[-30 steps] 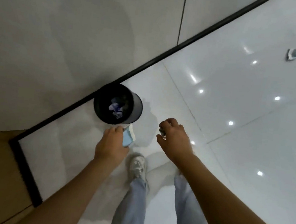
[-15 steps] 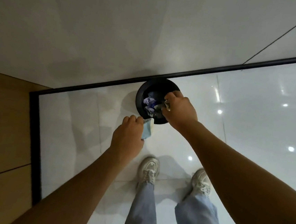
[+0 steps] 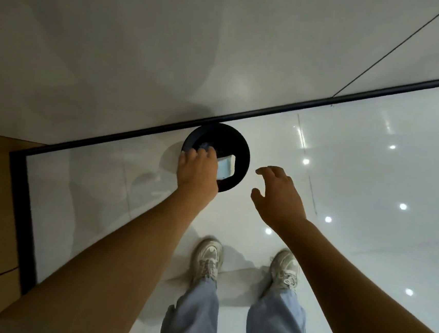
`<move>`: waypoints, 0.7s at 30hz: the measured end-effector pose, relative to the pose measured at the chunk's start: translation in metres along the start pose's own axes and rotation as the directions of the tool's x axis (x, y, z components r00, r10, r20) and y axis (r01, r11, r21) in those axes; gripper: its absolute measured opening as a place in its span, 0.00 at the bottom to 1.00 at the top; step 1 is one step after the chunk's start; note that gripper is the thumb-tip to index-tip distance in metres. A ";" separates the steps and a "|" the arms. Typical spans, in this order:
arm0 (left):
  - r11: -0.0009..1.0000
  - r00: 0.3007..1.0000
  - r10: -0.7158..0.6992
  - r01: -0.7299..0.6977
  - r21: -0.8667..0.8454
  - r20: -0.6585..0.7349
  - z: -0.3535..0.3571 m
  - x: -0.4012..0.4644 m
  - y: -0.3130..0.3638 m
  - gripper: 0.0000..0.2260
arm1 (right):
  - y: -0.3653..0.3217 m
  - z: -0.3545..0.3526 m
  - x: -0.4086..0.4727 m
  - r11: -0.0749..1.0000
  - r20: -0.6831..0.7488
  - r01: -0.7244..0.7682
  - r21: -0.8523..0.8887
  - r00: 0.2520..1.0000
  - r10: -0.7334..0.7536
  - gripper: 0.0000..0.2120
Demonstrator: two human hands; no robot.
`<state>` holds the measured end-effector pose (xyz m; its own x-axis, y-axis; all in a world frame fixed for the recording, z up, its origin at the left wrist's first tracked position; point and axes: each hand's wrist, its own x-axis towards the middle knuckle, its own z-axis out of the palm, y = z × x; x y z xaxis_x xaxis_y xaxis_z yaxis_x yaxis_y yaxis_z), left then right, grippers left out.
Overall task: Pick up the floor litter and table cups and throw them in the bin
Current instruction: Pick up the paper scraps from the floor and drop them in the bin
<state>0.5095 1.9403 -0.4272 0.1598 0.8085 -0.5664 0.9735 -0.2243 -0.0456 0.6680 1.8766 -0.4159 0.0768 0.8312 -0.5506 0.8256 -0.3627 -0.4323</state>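
Left hand (image 3: 198, 171) now over bin (image 3: 242, 152), gripping packet (image 3: 226, 167); right hand (image 3: 277, 196) withdrawn, empty, open-fingered.

A single head-worn wide-angle camera looks steeply down from standing height, facing the wall base; the black bin (image 3: 242, 152), both forearms and the person's shoes (image 3: 207, 259) fill its middle.

A black round bin (image 3: 241, 152) stands on the glossy white floor (image 3: 359, 179) against the wall's dark baseboard (image 3: 326, 100). The left hand (image 3: 198, 171) reaches over the bin's opening, holding a pale blue-and-white piece of litter (image 3: 226, 167) above it. The right hand (image 3: 280, 196) hovers beside the bin, fingers spread, holding nothing. Two pale sneakers (image 3: 208, 259) stand below.
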 end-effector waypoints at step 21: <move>0.680 0.717 0.689 -0.690 0.248 0.106 -0.121 -0.076 0.234 0.18 | 0.170 -0.162 -0.133 0.890 -0.153 -0.392 0.232 0.889 0.432 0.23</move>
<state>0.7451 1.8923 -0.2952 0.7680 0.3675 -0.5246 0.5108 -0.8455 0.1555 0.8887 1.7729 -0.3010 0.5100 0.6468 -0.5670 0.5753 -0.7466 -0.3341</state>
